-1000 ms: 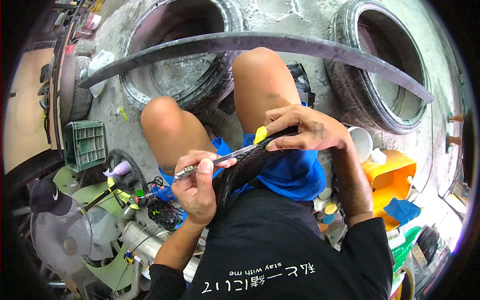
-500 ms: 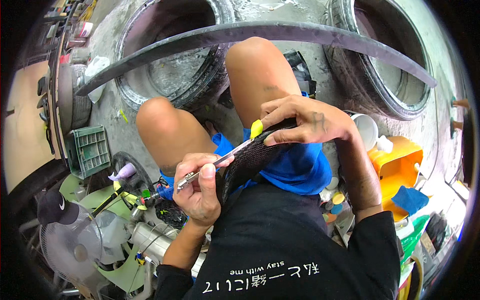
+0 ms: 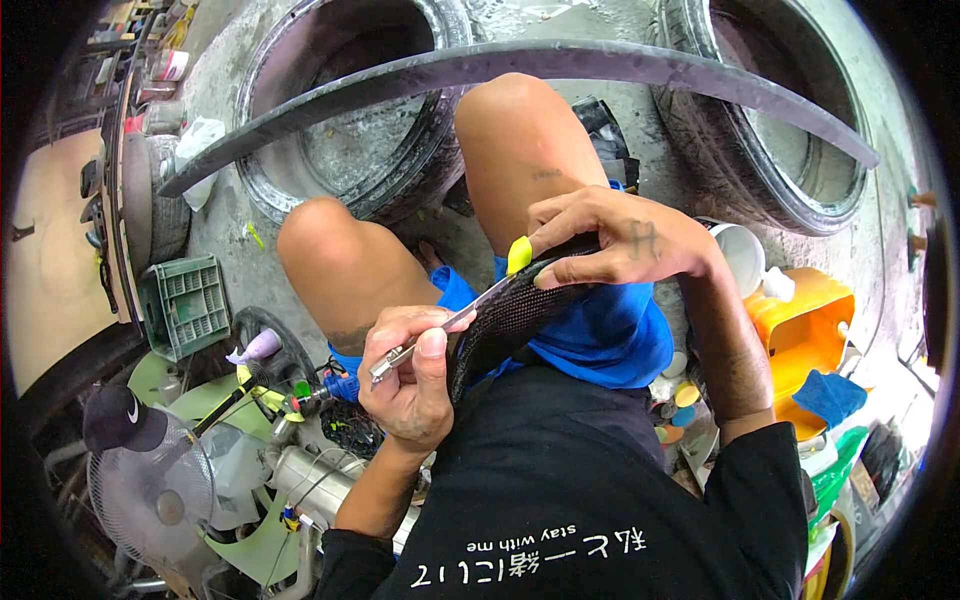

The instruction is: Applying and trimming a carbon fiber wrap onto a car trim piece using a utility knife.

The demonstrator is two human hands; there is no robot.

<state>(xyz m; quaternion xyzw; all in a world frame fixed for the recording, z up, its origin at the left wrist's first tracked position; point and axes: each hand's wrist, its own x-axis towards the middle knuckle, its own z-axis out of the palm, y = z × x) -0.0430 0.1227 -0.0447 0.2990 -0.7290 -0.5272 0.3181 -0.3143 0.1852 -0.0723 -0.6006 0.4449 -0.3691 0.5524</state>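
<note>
Pinched between the thumb and fingers of my left hand (image 3: 410,385) is a slim silver utility knife (image 3: 455,323), slanting up to the right. Its far end meets the edge of a curved black part (image 3: 515,320) with a woven, carbon-fibre-like surface. My right hand (image 3: 620,240) grips the upper end of this part, thumb on the near face and fingers over the far edge. A small bright yellow strip (image 3: 519,255), like tape, stands up at that edge, beside my right index fingertip and the knife's tip. The part rests over my lap.
A long dark curved strip (image 3: 560,62) spans two tyres (image 3: 420,170) beyond my knees. To the left are a green crate (image 3: 190,305), a fan (image 3: 150,490) and a black cap (image 3: 122,420). An orange cut-open container (image 3: 800,310) and a blue cloth (image 3: 828,398) lie right.
The whole view has shifted slightly. My left hand and the knife have edged up and right along the part's edge; both hands keep their hold.
</note>
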